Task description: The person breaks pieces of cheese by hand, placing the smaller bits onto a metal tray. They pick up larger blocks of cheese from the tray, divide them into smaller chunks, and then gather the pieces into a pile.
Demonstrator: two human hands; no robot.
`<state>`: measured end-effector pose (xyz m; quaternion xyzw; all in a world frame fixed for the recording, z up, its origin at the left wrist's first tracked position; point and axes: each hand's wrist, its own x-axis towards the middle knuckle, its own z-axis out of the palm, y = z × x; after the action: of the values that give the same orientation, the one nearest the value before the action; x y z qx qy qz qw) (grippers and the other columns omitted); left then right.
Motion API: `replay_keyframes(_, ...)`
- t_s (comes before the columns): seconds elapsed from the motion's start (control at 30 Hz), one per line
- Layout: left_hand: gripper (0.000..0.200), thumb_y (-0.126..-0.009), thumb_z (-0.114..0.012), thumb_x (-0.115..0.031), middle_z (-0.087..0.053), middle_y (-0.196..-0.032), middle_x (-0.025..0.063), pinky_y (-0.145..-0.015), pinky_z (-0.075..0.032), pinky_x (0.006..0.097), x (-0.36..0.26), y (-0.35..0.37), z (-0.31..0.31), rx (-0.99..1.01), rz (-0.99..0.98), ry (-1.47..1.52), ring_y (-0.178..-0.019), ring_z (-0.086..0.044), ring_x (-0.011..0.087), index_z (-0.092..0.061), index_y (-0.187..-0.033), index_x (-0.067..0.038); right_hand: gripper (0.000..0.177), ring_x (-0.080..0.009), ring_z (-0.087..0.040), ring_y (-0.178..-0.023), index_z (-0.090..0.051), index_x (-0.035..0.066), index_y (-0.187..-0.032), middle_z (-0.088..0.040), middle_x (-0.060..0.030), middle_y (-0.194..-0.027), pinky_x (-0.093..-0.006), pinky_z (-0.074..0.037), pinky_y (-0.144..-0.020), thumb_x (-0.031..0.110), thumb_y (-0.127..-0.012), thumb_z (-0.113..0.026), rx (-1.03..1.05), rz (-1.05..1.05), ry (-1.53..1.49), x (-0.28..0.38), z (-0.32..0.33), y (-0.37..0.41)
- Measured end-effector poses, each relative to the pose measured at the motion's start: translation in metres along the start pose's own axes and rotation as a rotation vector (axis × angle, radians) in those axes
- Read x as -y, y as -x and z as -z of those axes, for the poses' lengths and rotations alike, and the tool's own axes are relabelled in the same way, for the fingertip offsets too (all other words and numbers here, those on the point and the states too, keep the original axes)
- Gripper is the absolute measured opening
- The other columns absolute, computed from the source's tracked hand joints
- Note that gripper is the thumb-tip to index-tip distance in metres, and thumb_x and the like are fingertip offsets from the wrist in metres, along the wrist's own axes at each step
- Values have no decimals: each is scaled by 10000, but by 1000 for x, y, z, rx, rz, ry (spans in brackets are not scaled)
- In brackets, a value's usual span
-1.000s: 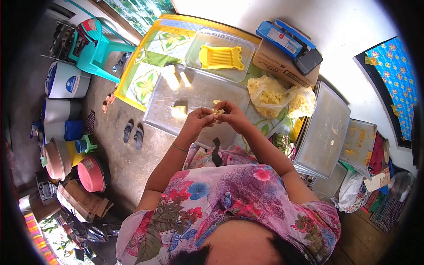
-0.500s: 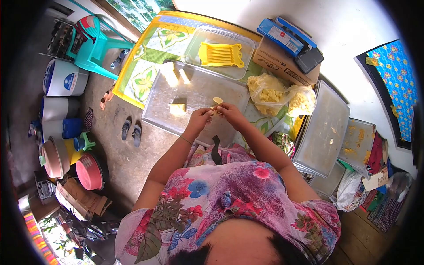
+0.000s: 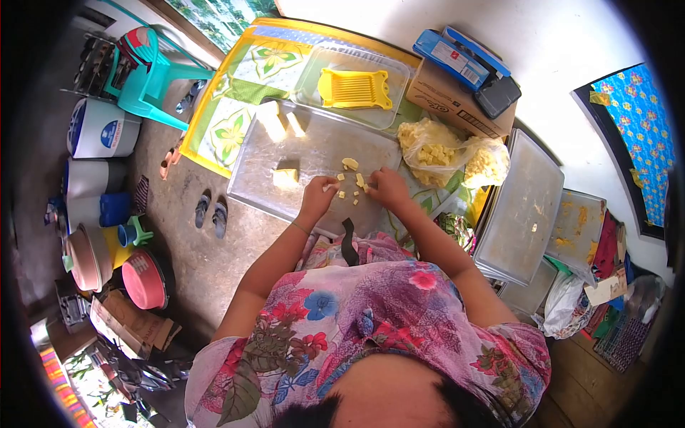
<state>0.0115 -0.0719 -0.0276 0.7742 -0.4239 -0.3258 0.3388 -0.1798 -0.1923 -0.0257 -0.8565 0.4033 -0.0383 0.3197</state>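
Observation:
Low over the metal tray (image 3: 250,187), my left hand (image 3: 318,197) is closed in a pinch; whatever is at its fingertips is too small to make out. My right hand (image 3: 389,190) pinches a small pale yellow piece (image 3: 367,188), just right of several loose bits. Between the hands lie small pale yellow chunks (image 3: 342,194), with a larger rounded slice (image 3: 350,163) beyond them. A pale yellow block (image 3: 285,177) rests left of my left hand. Farther back on the tray are a bigger block (image 3: 272,123) and a narrow strip (image 3: 296,125).
A clear plastic container (image 3: 303,84) behind the tray holds a yellow slotted slicer (image 3: 354,88). To the right are plastic bags of yellow chunks (image 3: 430,153), a cardboard box (image 3: 446,96) and stacked metal trays (image 3: 524,214). A turquoise chair (image 3: 153,85) stands at the left.
My hands were together at a pale yellow piece; they have moved apart, left hand leftward and right hand rightward. The small chunks between them now show.

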Motion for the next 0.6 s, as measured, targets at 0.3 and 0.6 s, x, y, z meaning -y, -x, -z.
replay_keyframes(0.3, 247, -802, -639, -204, -641, -942, 156, -800, -480, 337, 0, 12, 3, -27, -17, 116, -877, -619, 263, -659, -956, -12, 206, -270, -563, -851, -604, 104, -842, -562, -87, -856, -388, -446, -742, 182, -673, -694, -145, 121, 44, -5, -19, 4)
replay_keyframes(0.6, 284, -862, -621, -234, -636, -854, 52, -679, -463, 252, -32, 16, 2, 253, 150, 601, -765, -576, 110, -616, -1022, 1, 206, -86, -570, -764, -573, 41, -912, -600, -8, -819, -255, -474, -680, 84, -757, -701, 305, 4, -1067, 21, -2, 2)
